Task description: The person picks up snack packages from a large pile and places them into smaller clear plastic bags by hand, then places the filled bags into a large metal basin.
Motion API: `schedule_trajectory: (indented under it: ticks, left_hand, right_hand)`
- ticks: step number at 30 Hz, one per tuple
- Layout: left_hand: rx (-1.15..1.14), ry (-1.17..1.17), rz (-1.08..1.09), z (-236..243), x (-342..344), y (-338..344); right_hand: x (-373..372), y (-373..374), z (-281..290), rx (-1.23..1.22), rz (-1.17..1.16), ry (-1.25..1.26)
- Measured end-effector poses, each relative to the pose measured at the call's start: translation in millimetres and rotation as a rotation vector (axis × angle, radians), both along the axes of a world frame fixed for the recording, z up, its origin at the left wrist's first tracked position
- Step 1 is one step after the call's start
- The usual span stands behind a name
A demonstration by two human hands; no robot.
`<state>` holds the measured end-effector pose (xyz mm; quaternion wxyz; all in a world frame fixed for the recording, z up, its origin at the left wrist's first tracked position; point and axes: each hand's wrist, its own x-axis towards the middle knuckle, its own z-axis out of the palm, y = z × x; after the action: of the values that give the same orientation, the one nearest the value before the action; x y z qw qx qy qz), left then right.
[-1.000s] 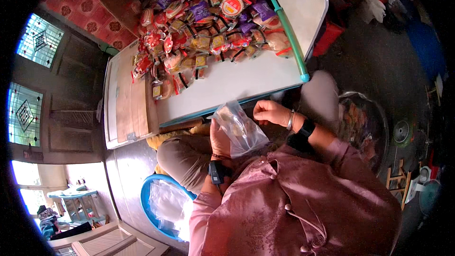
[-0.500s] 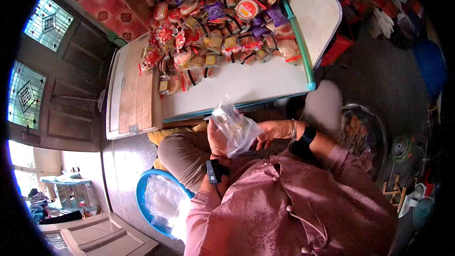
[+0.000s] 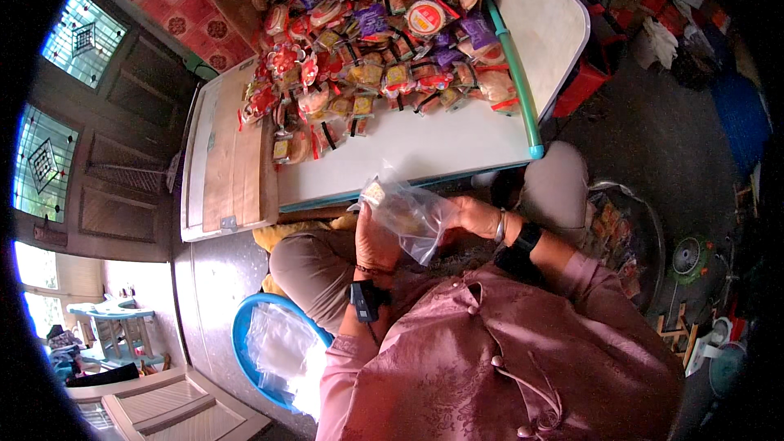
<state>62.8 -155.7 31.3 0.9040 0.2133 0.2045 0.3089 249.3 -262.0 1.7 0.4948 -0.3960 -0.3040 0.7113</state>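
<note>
Two hands meet on one clear plastic bag [image 3: 412, 214], seen from the head camera; bag sits in front of the torso, just below the near edge of the white table [image 3: 425, 151], above the lap; left hand [image 3: 374, 245] closed around the bag's lower left part, fingers curled over the film; right hand [image 3: 472, 214] pinches the bag's right side, fingers shut on the plastic; a small pale packet [image 3: 376, 193] shows at the bag's upper left corner, whether inside the bag or behind it cannot be told; bag is crumpled, tilted, its top toward the table.

Wrists: black watch-like band [image 3: 363, 300] on the left forearm; black band [image 3: 525, 238] and a thin bracelet on the right wrist; sleeves of a pink patterned garment [image 3: 490, 359].

Table: a large heap of wrapped snack packets [image 3: 376, 41], red, purple, yellow, covering the far half; near strip bare; a teal bar [image 3: 514, 73] along the heap's right side; a wooden board [image 3: 233, 155] at the table's left end.

Floor, lower left: blue basin [image 3: 245, 335] holding loose clear bags [image 3: 282, 343], just beside the left knee; right of the person, a round wire basket [image 3: 629, 237] with packets in it.
</note>
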Motion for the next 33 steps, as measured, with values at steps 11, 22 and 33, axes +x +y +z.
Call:
schedule_trajectory:
  ticks: [11,22,33]
  left_hand:
    - [-0.263,-0.044,0.058,-8,13,0]
    - [-0.316,-0.075,-0.095,-21,18,-2]
    - [-0.194,0.107,-0.006,-17,18,-7]
  right_hand:
    - [-13,10,39,0.27,-0.136,0.114]
    - [-2,10,-4,0.293,-0.197,-0.407]
    - [-4,10,2,0.312,-0.276,-0.63]
